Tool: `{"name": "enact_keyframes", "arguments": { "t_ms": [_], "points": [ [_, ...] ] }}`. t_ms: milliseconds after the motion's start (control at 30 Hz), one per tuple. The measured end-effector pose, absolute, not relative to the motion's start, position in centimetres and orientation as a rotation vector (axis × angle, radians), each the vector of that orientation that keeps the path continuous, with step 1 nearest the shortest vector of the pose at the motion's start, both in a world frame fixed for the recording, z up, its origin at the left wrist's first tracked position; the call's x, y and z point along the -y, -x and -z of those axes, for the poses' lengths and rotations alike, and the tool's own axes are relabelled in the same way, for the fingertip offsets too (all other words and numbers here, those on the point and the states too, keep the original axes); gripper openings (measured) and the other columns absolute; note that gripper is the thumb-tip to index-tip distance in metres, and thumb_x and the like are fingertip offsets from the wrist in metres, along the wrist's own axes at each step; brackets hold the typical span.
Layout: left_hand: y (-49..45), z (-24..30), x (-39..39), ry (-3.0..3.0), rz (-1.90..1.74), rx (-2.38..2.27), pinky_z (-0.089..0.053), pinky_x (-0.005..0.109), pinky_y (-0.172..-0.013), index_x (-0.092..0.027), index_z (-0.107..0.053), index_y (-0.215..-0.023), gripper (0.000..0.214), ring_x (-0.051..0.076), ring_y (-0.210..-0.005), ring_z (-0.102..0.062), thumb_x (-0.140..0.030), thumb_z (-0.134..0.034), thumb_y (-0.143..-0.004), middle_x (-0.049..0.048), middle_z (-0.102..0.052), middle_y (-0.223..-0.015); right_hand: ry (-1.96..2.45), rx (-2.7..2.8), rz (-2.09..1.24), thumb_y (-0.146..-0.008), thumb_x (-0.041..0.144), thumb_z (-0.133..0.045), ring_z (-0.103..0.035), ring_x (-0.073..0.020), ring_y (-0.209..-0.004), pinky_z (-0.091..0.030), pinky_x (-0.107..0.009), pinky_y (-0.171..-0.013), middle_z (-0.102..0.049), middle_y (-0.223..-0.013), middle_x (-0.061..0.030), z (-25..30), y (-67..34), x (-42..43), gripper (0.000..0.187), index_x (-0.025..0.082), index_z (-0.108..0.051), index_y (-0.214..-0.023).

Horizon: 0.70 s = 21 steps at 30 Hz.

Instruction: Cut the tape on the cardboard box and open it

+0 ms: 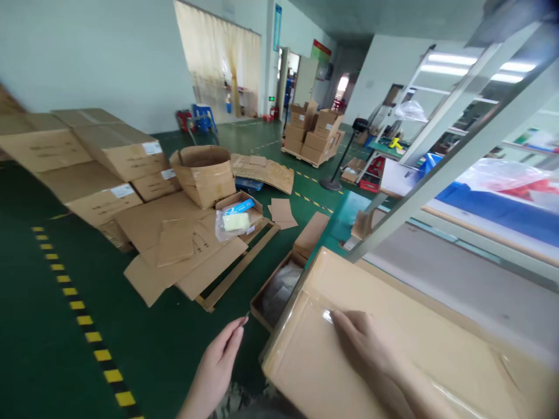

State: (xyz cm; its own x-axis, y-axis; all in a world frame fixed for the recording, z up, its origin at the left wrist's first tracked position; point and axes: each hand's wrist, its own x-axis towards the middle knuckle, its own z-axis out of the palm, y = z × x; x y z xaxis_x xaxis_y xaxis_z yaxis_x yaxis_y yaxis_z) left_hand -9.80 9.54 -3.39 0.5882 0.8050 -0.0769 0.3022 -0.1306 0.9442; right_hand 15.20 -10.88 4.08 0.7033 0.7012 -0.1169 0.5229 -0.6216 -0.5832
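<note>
A large flat tan cardboard box wrapped in clear film lies on the grey worktable in front of me. My right hand rests flat on its top, fingers stretched toward the left edge. My left hand hangs off the box's left side over the green floor, fingers pinched together around a small thin dark thing that I cannot make out.
An open carton with plastic inside sits on the floor beside the table. Stacked boxes, flattened cardboard and an open round-topped carton crowd a pallet to the left. A slanted metal frame rises over the table. More cartons stand far back.
</note>
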Motion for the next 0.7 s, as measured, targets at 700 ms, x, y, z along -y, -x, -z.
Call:
{"name": "enact_keyframes", "arguments": {
  "t_ms": [700],
  "points": [
    [-9.0,-4.2,-20.6,-2.572,0.165,0.564,-0.047,0.027,-0.069,-0.033,-0.066,-0.114,0.035,0.020,-0.090,-0.068,-0.041,-0.037,-0.097,-0.0011,-0.072,-0.102,2.654,0.218,0.187,-0.092,0.032,-0.041,-0.048,-0.0159,-0.064,-0.031,-0.031,-0.075,-0.051,-0.058,0.0003,-2.4,-10.6,6.3,0.038,0.019,-0.047,-0.057]
  ]
}}
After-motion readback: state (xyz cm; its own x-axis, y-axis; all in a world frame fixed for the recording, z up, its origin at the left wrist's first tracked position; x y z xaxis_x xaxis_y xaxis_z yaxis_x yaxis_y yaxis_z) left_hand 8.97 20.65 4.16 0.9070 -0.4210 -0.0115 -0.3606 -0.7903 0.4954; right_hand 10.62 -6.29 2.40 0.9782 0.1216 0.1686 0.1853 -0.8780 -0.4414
